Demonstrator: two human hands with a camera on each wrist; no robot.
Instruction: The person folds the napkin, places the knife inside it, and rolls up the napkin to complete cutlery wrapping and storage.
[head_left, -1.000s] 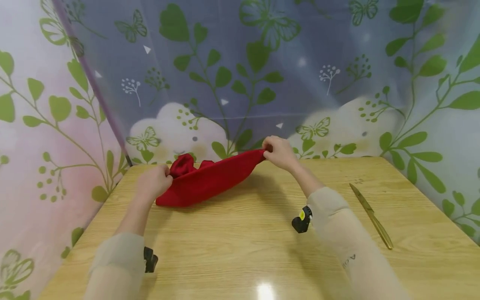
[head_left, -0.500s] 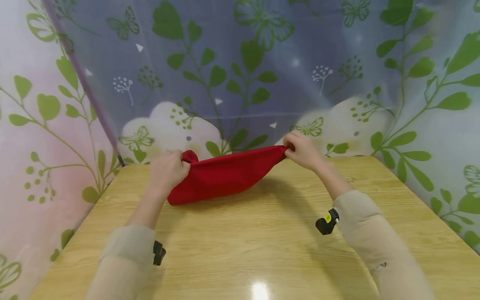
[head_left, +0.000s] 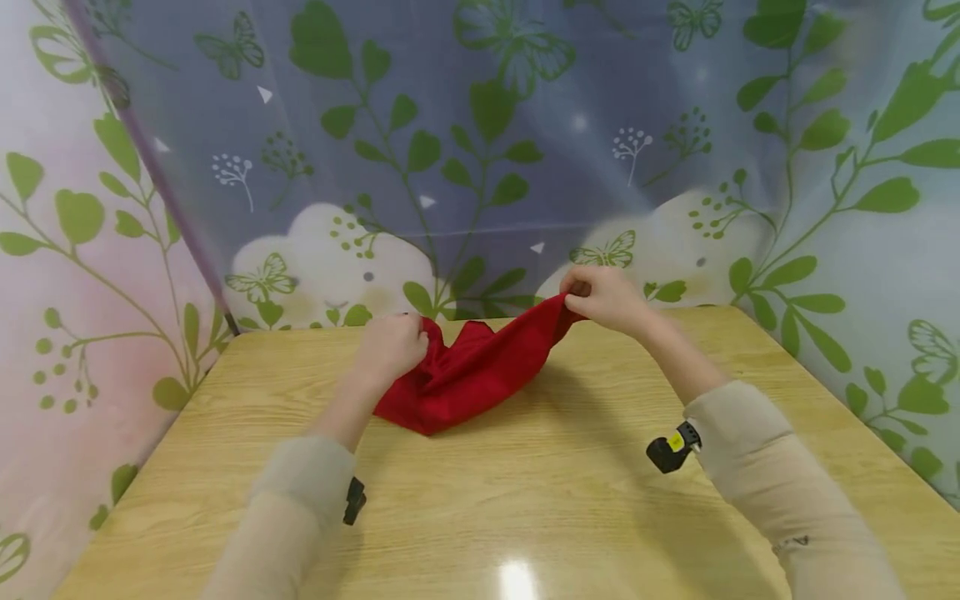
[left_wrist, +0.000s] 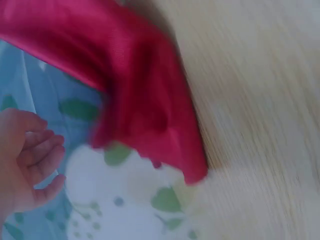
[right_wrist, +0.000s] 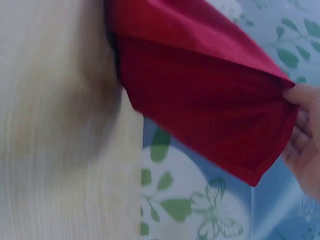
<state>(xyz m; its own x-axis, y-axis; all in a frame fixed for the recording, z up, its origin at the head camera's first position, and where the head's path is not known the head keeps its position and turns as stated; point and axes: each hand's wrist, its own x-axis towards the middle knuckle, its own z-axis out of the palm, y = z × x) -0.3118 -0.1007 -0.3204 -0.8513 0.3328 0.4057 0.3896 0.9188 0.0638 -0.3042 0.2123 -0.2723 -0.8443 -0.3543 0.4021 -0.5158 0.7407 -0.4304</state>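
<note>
The right hand (head_left: 606, 298) pinches the red cloth (head_left: 487, 375) between thumb and fingers, at the top of its raised end. The left hand (head_left: 390, 348) looks unloaded: its wrist view shows loosely bent fingers with nothing between them and a gap to the fabric, although from the head view it overlaps the cloth's left end. So just 1 of the 2 hands has a sure hold.

That single pinch probably serves to lift this end off the table (head_left: 525, 475) and keep the edge taut, while the left hand's place beside the other end would suit taking or arranging fabric there; both are judgements.

The cloth lies over the far half of the table, between the 2 hands. Its long axis slants in the head view from low on the left up to the right hand, the raised end pointing right and upward. The left end sags into crumpled folds, with a blunt corner pointing toward the person, seemingly resting on the wood. In the right wrist view, a hemmed corner hangs free below the pinch.

Further out, 2 beige sleeves (head_left: 795, 492) reach in from the near side, and a leaf-patterned backdrop (head_left: 555, 167) stands behind the table.
</note>
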